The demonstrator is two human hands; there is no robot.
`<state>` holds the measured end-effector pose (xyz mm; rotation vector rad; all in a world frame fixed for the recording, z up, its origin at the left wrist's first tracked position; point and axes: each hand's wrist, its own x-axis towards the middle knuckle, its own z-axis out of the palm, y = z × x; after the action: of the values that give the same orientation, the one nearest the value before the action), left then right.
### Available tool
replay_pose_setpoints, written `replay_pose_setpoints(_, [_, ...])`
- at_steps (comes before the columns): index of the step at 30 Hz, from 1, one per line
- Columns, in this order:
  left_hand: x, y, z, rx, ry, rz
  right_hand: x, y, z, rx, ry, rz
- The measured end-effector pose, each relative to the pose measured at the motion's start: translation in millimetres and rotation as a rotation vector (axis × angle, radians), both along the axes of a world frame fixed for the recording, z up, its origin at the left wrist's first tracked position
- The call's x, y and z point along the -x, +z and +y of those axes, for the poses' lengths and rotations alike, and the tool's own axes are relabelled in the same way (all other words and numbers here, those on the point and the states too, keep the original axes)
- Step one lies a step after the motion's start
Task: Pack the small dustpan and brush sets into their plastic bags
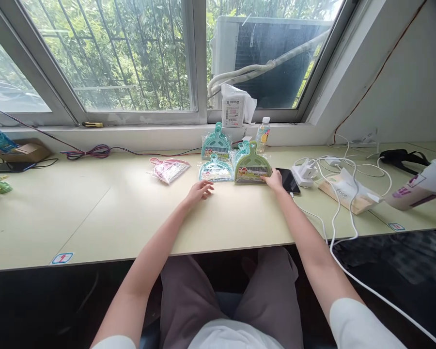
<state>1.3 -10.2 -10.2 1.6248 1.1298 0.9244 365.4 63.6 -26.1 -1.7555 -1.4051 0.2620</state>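
Small dustpan-and-brush sets in clear wrapping stand and lie on the desk. My right hand (273,180) pinches the lower right corner of an olive-green dustpan set (253,165), which stands upright. Resting on the desktop, my left hand (199,192) is open and empty, its fingers loosely spread. Just beyond its fingertips is a light-blue dustpan set (215,170). A teal dustpan set (217,143) leans behind that one. Another blue-green set (242,148) is partly hidden behind the olive-green one. To the left, a pink dustpan set (169,169) lies flat.
A black phone (288,181) lies beside my right hand, near a white power strip (304,173) and tangled white cables. Farther right are a tissue pack (350,191) and a large cup (423,184). A drink bottle (263,132) stands at the back. The desk's front edge (232,249) is before my lap.
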Motion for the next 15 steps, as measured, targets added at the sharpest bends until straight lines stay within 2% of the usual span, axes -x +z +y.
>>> replay_pose_setpoints(2, [2,-3.3,2,-0.162,0.076,0.147,6,-3.9,7,0.036,-0.101,0.029])
replay_pose_setpoints(4, [4,-5.7,3,-0.348,0.148,0.347,10,-7.9,12,0.011,-0.138,0.079])
replay_pose_setpoints(7, [8,-9.8,5,-0.513,0.165,0.611,14,-13.1,14,-0.042,-0.192,0.095])
replay_pose_setpoints(12, [11,-19.3,10,-0.449,0.076,0.785,17,-16.6,11,-0.125,-0.271,0.043])
replay_pose_setpoints(15, [12,-18.4,10,-0.446,0.09,0.829,20,-16.8,9,-0.15,-0.318,-0.038])
